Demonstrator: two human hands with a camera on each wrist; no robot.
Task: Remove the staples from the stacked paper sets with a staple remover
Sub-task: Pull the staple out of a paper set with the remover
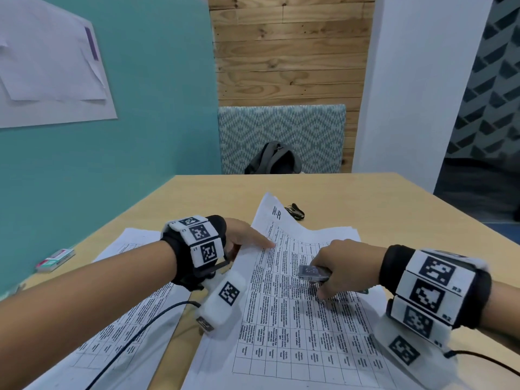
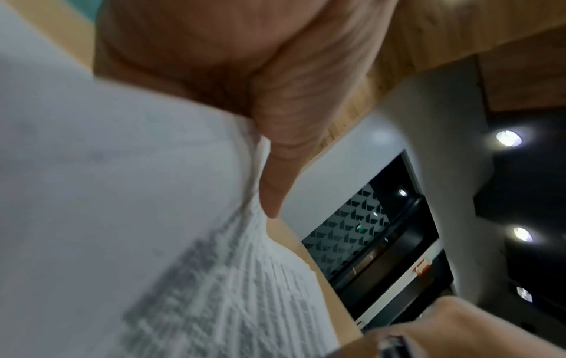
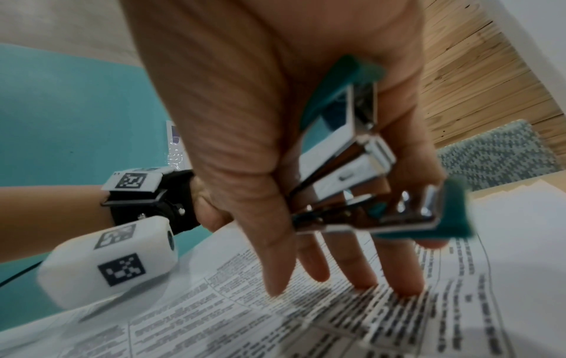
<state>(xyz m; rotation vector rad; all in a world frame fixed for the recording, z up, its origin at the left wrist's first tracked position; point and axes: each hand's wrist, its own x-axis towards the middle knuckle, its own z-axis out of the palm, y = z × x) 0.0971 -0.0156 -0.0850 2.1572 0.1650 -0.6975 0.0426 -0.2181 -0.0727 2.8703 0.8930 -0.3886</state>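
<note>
A stapled paper set printed with tables lies in front of me on the wooden table. My left hand pinches its raised left edge, thumb on top of the sheet; the fingers beneath are hidden. My right hand holds a teal and chrome staple remover against the palm. In the right wrist view the staple remover sits under the thumb, and the other fingertips press down on the printed page. No staple is visible.
A second paper set lies to the left, under my left forearm. A small black and metal object rests beyond the papers. A small box sits at the table's left edge. A backpack stands on the chair behind.
</note>
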